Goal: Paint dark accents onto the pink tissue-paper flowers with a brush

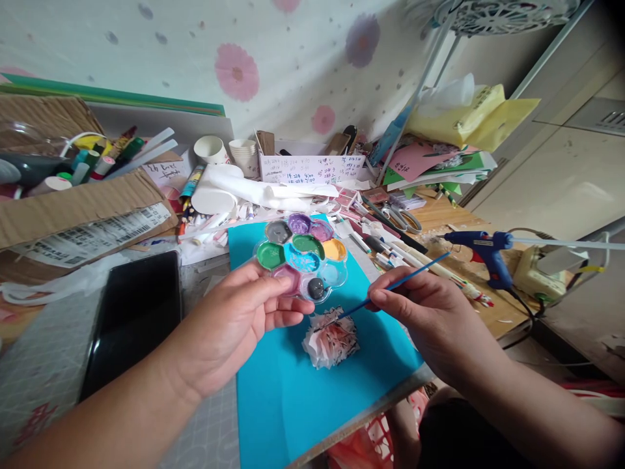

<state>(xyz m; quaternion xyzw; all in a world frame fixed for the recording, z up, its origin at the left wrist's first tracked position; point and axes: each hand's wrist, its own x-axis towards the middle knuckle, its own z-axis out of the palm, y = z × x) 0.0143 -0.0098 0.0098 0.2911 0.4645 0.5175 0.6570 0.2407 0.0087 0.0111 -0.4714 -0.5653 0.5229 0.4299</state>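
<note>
My left hand (249, 303) grips the near left edge of a clear flower-shaped paint palette (336, 279), thumb on top and fingers beneath. Its wells hold several paints, among them green, purple, yellow, blue and black. Between thumb and fingers, my right hand (420, 306) pinches a thin blue paintbrush (410, 276), which slants down to the left. The brush tip meets or hovers just over a crumpled paper flower (331, 342), white and pale pink with dark edges; contact is hard to tell. The flower lies on a bright blue sheet (288, 397) below the palette.
A black phone (134, 319) lies on the grey cutting mat (53, 365) at left, near a cardboard box (83, 221) of supplies. Pens, scissors (403, 218) and paper rolls (244, 185) crowd the back. A blue glue gun (481, 251) with a cord stands at right.
</note>
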